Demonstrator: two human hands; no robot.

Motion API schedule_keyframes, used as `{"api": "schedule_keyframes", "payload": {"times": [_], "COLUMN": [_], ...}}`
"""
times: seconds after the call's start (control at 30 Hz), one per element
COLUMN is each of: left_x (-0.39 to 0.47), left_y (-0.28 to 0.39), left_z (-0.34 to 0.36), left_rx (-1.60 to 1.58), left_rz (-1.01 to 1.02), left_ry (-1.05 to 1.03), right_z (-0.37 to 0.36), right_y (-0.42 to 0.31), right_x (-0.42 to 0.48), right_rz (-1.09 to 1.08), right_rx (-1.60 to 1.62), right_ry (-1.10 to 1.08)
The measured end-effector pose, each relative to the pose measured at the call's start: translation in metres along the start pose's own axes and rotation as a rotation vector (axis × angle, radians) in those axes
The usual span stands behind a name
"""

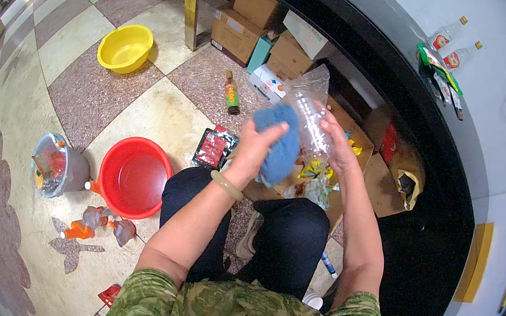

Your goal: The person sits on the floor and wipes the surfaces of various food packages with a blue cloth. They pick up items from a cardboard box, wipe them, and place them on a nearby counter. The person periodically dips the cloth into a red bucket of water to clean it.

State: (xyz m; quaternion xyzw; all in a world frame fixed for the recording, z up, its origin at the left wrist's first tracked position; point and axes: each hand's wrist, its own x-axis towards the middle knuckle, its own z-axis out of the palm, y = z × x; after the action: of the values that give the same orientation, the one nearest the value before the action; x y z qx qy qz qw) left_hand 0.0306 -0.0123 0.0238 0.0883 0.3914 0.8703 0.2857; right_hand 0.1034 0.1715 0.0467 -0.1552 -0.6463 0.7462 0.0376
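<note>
A folded blue cloth (284,150) is gripped in my left hand (253,148), thumb on its upper face. My right hand (339,146) holds a clear plastic container (310,112), its fingers round the right side. The container tilts over the floor, and its exact kind is hard to tell. Cloth and container are close together; whether they touch is unclear. Below them, beyond my knees, yellow packets (314,169) and crumpled clear plastic (317,191) lie on flattened cardboard (377,185). Just left of the cloth, a black-and-red packet (213,147) rests on the floor.
To my left stand a red basin (134,177), a grey bucket (71,176) with wrappers, and orange bottles (79,230). Ahead are a yellow basin (125,49), a green-labelled bottle (232,94) and cardboard boxes (236,34). A black counter edge (433,222) runs along the right.
</note>
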Motion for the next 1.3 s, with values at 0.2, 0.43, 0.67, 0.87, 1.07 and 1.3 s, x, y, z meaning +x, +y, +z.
{"api": "schedule_keyframes", "payload": {"times": [0.2,0.43,0.67,0.87,1.07,1.3], "left_x": [0.013,0.036,0.032,0.031,0.011,-0.001], "left_y": [-0.003,-0.002,-0.010,-0.022,-0.049,-0.019], "left_z": [-0.008,-0.017,-0.016,-0.015,-0.007,0.003], "left_rx": [0.476,0.782,-0.055,0.282,0.537,-0.089], "left_rz": [0.499,0.360,0.170,0.349,0.296,-0.124], "left_ry": [0.091,0.516,0.318,0.244,0.039,0.118], "right_z": [0.023,0.039,0.017,0.043,0.051,0.014], "right_y": [0.002,0.001,-0.007,0.014,0.017,0.017], "right_x": [-0.002,-0.014,-0.008,0.005,0.024,0.029], "right_rz": [-0.094,0.081,0.153,0.121,0.036,-0.135], "right_rx": [-0.410,-0.002,0.727,0.646,0.705,1.167], "right_ry": [-0.027,-0.056,-0.104,0.171,0.387,0.075]}}
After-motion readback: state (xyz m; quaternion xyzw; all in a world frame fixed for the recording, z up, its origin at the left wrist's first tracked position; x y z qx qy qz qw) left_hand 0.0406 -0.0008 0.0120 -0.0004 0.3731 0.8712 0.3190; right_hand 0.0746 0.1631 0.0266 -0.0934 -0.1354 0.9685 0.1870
